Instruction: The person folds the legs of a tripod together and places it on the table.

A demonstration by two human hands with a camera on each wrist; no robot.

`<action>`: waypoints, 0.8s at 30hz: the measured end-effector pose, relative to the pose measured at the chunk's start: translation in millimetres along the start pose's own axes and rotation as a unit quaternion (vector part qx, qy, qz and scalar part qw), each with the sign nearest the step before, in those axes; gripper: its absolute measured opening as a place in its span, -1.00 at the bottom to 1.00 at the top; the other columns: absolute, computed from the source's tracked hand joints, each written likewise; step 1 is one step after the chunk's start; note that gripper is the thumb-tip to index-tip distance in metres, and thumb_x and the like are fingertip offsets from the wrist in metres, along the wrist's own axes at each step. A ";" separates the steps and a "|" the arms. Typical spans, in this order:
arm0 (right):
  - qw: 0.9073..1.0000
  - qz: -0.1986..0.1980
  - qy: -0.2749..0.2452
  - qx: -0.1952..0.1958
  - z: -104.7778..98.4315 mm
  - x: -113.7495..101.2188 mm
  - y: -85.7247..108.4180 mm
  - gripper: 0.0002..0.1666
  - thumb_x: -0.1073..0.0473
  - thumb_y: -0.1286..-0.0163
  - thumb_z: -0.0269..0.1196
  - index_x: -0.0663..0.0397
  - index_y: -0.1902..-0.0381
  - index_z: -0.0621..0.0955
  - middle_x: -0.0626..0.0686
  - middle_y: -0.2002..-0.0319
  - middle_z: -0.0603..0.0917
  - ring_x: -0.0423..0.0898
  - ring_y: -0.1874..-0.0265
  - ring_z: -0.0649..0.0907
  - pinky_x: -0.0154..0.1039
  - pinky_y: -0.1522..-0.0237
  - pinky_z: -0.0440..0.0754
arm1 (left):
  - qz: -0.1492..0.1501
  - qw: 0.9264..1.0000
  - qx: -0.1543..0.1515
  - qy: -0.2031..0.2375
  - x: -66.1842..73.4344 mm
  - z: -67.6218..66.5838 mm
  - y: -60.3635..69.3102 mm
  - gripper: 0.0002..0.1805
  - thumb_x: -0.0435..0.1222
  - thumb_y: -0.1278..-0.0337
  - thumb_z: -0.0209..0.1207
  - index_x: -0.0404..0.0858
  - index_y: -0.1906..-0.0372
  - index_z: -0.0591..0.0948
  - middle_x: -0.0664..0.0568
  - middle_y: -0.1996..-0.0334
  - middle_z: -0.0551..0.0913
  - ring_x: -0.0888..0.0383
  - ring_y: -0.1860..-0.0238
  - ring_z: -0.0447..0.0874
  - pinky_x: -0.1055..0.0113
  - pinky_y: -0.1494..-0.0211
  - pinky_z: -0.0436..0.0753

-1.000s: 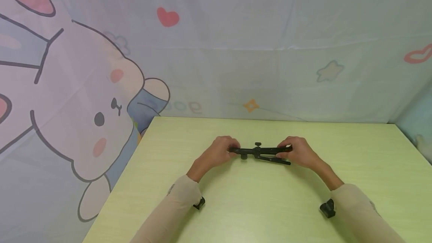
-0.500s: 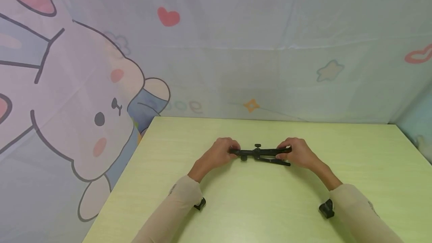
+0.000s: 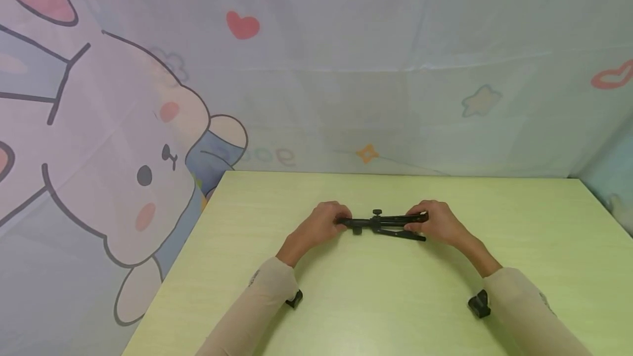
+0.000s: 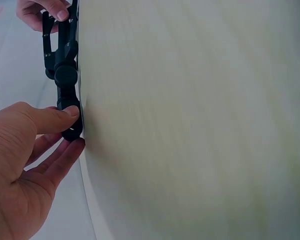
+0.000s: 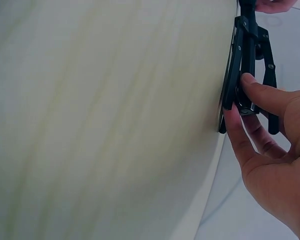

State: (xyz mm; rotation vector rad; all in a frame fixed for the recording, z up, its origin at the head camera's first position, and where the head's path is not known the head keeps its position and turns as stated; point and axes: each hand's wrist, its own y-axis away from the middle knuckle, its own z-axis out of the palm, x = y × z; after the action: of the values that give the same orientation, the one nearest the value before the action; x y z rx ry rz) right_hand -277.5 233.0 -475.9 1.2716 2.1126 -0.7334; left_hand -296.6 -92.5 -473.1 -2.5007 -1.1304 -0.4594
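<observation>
A small black tripod (image 3: 366, 223) lies lengthwise between both hands, at or just above the tabletop; I cannot tell whether it touches. My left hand (image 3: 326, 222) pinches its left end between thumb and fingers, and in the left wrist view the thumb (image 4: 57, 120) presses on the rounded end. At the leg end, my right hand (image 3: 439, 224) holds one or more legs between thumb and fingers. The legs are slightly spread, and the front leg (image 3: 403, 234) angles away from the others. Two knobs stick out from the middle part, one on the far side, one on the near side.
The pale yellow-green table (image 3: 386, 301) runs back to a printed cloth (image 3: 346, 70) hanging behind it. A small black device sits at each wrist, on the left (image 3: 294, 299) and on the right (image 3: 479, 305).
Both hands keep their grip on the tripod and stay in nearly the same place. Only the head view has shifted a little.
</observation>
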 end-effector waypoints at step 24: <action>0.996 -0.019 0.071 -0.051 -44.6 -5.7 17.3 -0.54 0.14 -0.44 0.41 0.26 -0.19 0.61 0.13 0.14 0.70 -0.01 0.22 0.73 -0.16 0.27 0.73 | -0.040 0.994 -0.095 -0.036 -3.7 -37.2 22.0 -0.41 -0.14 -0.47 0.28 -0.20 -0.47 0.45 -0.16 -0.39 0.44 -0.13 -0.38 0.43 -0.01 -0.40 0.53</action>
State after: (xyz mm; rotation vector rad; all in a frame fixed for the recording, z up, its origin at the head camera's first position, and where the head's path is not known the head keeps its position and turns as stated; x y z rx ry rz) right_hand -267.7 267.6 -443.8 1.2640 2.2618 -0.5569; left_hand -287.4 -125.1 -445.9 -2.6616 -1.2732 -0.5238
